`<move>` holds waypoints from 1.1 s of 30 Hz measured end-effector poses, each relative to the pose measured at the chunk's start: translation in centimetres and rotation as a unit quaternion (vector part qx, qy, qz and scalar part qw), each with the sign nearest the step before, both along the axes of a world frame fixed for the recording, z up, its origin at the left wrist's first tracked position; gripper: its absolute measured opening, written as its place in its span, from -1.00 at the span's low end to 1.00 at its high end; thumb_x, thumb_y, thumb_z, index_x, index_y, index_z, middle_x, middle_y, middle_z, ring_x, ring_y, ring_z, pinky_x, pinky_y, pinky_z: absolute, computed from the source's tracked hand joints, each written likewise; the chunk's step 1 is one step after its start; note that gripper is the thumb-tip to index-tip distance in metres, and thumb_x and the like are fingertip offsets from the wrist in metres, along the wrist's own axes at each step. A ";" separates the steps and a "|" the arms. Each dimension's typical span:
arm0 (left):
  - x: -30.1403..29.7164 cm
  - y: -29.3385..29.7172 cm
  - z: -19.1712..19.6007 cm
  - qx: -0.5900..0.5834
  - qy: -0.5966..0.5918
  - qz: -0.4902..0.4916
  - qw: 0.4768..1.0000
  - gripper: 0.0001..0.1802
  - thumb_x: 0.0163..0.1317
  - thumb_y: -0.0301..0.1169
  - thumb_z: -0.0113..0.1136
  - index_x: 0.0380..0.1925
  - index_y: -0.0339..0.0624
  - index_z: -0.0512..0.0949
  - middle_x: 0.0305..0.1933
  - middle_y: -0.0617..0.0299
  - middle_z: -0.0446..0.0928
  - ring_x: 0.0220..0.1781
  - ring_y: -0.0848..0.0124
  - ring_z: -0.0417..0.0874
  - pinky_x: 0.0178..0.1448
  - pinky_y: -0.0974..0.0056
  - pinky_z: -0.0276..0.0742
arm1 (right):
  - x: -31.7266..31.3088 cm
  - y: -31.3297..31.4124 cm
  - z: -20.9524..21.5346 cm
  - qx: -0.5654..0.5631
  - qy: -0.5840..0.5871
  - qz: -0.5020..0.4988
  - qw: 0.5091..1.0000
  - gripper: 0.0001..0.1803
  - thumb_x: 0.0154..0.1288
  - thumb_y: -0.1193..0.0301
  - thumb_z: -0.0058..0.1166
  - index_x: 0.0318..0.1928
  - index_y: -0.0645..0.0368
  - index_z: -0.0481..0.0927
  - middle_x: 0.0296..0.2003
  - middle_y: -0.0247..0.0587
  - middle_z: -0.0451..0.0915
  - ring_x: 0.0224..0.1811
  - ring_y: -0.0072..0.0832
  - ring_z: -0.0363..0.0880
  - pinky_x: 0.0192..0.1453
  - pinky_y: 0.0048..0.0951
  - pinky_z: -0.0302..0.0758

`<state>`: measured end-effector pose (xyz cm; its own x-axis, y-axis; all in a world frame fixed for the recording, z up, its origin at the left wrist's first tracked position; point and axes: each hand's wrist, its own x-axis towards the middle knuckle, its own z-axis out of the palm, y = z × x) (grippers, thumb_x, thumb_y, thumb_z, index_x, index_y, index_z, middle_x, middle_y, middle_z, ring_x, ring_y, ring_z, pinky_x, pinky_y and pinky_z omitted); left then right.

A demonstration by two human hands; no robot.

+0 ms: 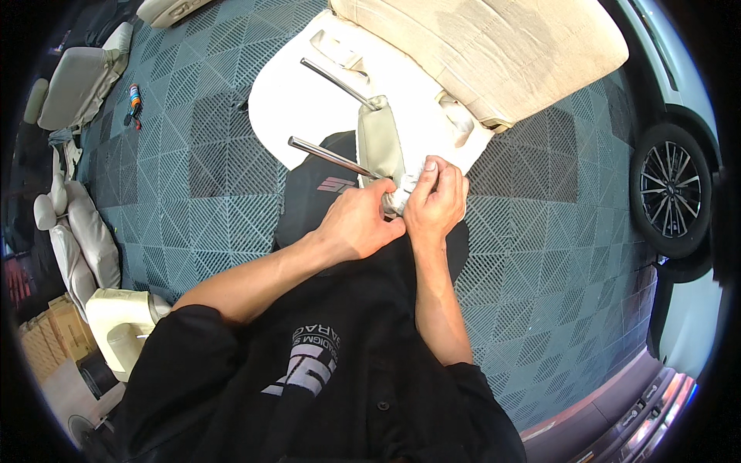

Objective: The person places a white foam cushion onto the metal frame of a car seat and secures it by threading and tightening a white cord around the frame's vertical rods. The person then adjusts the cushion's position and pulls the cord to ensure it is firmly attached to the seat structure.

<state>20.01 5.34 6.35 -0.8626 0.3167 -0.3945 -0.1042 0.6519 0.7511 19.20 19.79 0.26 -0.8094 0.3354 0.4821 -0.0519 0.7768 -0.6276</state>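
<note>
At the far left, loose beige seat cushions (77,239) lie along the edge of the grey-green tiled floor (201,177), with a small orange and black tool (135,98) lying near them and a cardboard box (54,339) at the lower left. The floor between those cushions and the person is open tile. In the middle, both hands meet at a beige headrest (380,143), a padded, slightly soiled block seen edge-on, with 2 bright metal posts (328,156) jutting up and to the left from it. The left hand (356,225) has its grip curled around the headrest's lower end, where pale fabric bunches between the 2 hands. The right hand (437,199), touching the left, pinches that same bunched fabric with thumb and fingers clenched on it. The headrest is held above a white sheet (309,116) spread on the floor, just in front of a large beige car seat (486,46) that lies across the top of the view. To the right of the seat the tiles run clear up to a white car (679,92), whose wheel (670,189) sits at the right edge.
</note>
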 end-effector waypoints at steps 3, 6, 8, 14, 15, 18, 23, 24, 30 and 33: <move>0.2 0.3 -0.5 0.023 -0.006 0.041 0.999 -0.41 0.08 -0.35 0.38 0.10 -0.38 0.47 -0.51 0.14 0.60 -0.46 0.28 0.65 -0.26 0.20 0.56 | 0.0 -0.4 0.0 -0.004 -0.001 -0.009 1.000 -0.88 0.43 0.43 0.08 -0.18 0.18 0.65 -0.25 -0.20 0.67 -0.21 -0.14 0.57 -0.08 -0.16 0.50; 0.3 0.1 0.3 0.002 -0.021 0.056 0.998 -0.42 0.09 -0.37 0.38 0.08 -0.39 0.43 -0.53 0.13 0.58 -0.44 0.28 0.66 -0.24 0.19 0.57 | -0.1 -0.8 0.0 -0.010 0.004 -0.003 1.000 -0.89 0.41 0.45 0.08 -0.18 0.18 0.65 -0.24 -0.20 0.67 -0.20 -0.13 0.57 -0.07 -0.15 0.49; 0.7 -0.3 -1.2 0.033 0.018 0.048 0.998 -0.45 0.09 -0.38 0.38 0.06 -0.39 0.45 -0.56 0.17 0.56 -0.51 0.32 0.62 -0.34 0.22 0.53 | 0.0 -0.7 -0.1 -0.002 0.010 0.000 1.000 -0.88 0.40 0.44 0.09 -0.18 0.18 0.66 -0.23 -0.20 0.67 -0.19 -0.13 0.57 -0.06 -0.15 0.49; -1.0 -0.6 -0.7 0.184 -0.243 0.113 0.946 -0.62 0.09 -0.44 0.33 -0.10 -0.35 0.51 -0.66 0.34 0.43 -0.77 0.53 0.36 -0.69 0.35 0.19 | 0.2 -1.3 -0.1 0.004 0.010 -0.013 1.000 -0.88 0.41 0.45 0.08 -0.17 0.18 0.66 -0.22 -0.20 0.67 -0.18 -0.11 0.57 -0.04 -0.14 0.49; -1.6 -0.8 -0.9 0.200 -0.282 0.109 0.932 -0.63 0.09 -0.43 0.32 -0.11 -0.36 0.51 -0.66 0.34 0.43 -0.76 0.54 0.36 -0.69 0.35 0.20 | 0.2 -1.4 -0.1 0.007 0.010 -0.016 1.000 -0.87 0.41 0.45 0.08 -0.17 0.18 0.66 -0.22 -0.20 0.67 -0.17 -0.11 0.57 -0.03 -0.14 0.49; -2.4 -1.1 -1.2 0.158 -0.287 0.042 0.944 -0.65 0.11 -0.40 0.29 -0.13 -0.38 0.53 -0.66 0.32 0.43 -0.74 0.51 0.42 -0.66 0.35 0.26 | 0.3 -1.4 -0.1 0.004 -0.006 -0.016 1.000 -0.86 0.42 0.44 0.07 -0.15 0.19 0.66 -0.20 -0.18 0.67 -0.14 -0.12 0.57 0.00 -0.15 0.49; -1.8 -2.2 0.0 0.046 0.043 -0.027 0.998 -0.49 0.17 -0.37 0.29 0.10 -0.42 0.53 -0.57 0.26 0.54 -0.66 0.49 0.55 -0.59 0.37 0.39 | 1.1 0.5 -0.6 -0.031 0.011 0.036 0.999 -0.82 0.51 0.42 0.02 -0.11 0.26 0.63 -0.16 -0.09 0.65 -0.17 -0.13 0.60 -0.03 -0.21 0.52; -1.7 -2.0 0.1 0.082 -0.022 0.004 0.996 -0.48 0.20 -0.36 0.28 0.13 -0.43 0.52 -0.53 0.25 0.56 -0.64 0.49 0.57 -0.58 0.38 0.42 | 1.2 0.8 -0.5 -0.073 0.017 0.036 0.997 -0.82 0.51 0.42 0.01 -0.11 0.27 0.63 -0.17 -0.08 0.65 -0.16 -0.14 0.60 -0.02 -0.21 0.52; -2.2 0.2 0.5 0.222 -0.248 0.154 0.930 -0.53 0.27 -0.37 0.23 0.12 -0.42 0.50 -0.45 0.25 0.58 -0.61 0.45 0.64 -0.57 0.40 0.51 | 1.2 0.4 -0.5 -0.108 0.033 0.048 0.992 -0.86 0.49 0.49 0.01 -0.13 0.30 0.61 -0.17 -0.06 0.65 -0.12 -0.13 0.60 0.01 -0.18 0.51; -2.5 0.6 0.6 0.250 -0.297 0.195 0.901 -0.59 0.25 -0.38 0.21 0.07 -0.34 0.48 -0.42 0.26 0.56 -0.60 0.42 0.65 -0.56 0.40 0.53 | 1.4 -0.2 -0.2 -0.091 0.031 0.041 0.995 -0.86 0.48 0.49 0.02 -0.14 0.28 0.61 -0.17 -0.08 0.66 -0.12 -0.12 0.59 0.01 -0.17 0.49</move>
<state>17.48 5.89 6.96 -0.6309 0.3022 -0.7146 -0.7317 0.0747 0.6776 20.65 19.59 0.10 -0.8081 0.3563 0.4691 -0.1532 0.6418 -0.7514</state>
